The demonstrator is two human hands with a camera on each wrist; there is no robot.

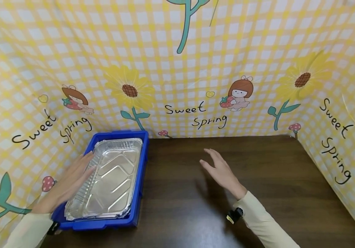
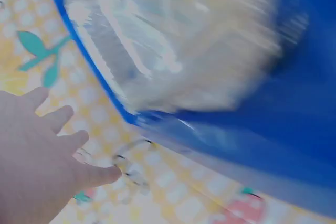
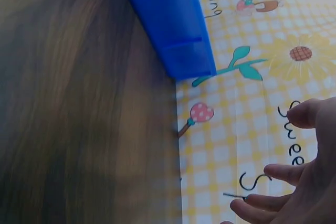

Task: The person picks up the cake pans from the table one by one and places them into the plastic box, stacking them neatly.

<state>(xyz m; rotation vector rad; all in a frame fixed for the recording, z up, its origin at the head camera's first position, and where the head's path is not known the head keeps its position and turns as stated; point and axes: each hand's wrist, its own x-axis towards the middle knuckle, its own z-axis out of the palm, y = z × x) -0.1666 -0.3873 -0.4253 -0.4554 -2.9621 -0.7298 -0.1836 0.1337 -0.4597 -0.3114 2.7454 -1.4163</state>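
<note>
A shiny foil tray (image 1: 112,179) lies inside a blue plastic bin (image 1: 143,172) at the left of the table. My left hand (image 1: 72,181) hovers over the bin's left side with its fingers extended, overlapping the foil tray's left wall in the head view. The left wrist view shows that hand (image 2: 47,156) spread and holding nothing, with the blurred foil tray (image 2: 173,40) beyond it. Over the middle of the table, my right hand (image 1: 222,172) is held with fingers apart and nothing in its grasp. In the right wrist view its fingers (image 3: 283,171) are spread too.
A dark wooden table (image 1: 177,193) stretches to the right of the bin. Yellow checked cloth (image 1: 177,79) printed with flowers and "Sweet Spring" hangs at the back and both sides. The bin stands close to the left cloth.
</note>
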